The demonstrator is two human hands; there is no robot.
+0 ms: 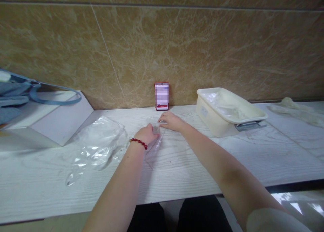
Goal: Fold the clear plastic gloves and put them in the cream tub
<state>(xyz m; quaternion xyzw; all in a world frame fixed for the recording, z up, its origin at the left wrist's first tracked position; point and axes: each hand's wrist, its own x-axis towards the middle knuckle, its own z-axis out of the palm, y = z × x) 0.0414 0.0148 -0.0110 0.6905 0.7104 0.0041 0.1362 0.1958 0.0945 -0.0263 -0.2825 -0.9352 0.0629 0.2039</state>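
Observation:
A small clear plastic bag (157, 142) lies on the white wood-grain table between my hands. My left hand (147, 134), with a red bead bracelet at the wrist, is closed on the near left part of this bag. From the right, my right hand (170, 121) pinches the bag's upper edge with bent fingers. Some of the clear film is hidden behind the left fingers. Left of my hands, a heap of crumpled clear plastic bags (98, 144) spreads over the table.
A phone (162, 96) leans upright against the marble wall. To the right is a cream plastic bin (215, 119) with clear bags inside, and beyond it a crumpled translucent bag (298, 111). A white box (63, 120) with a blue strap (54, 101) stands at the left.

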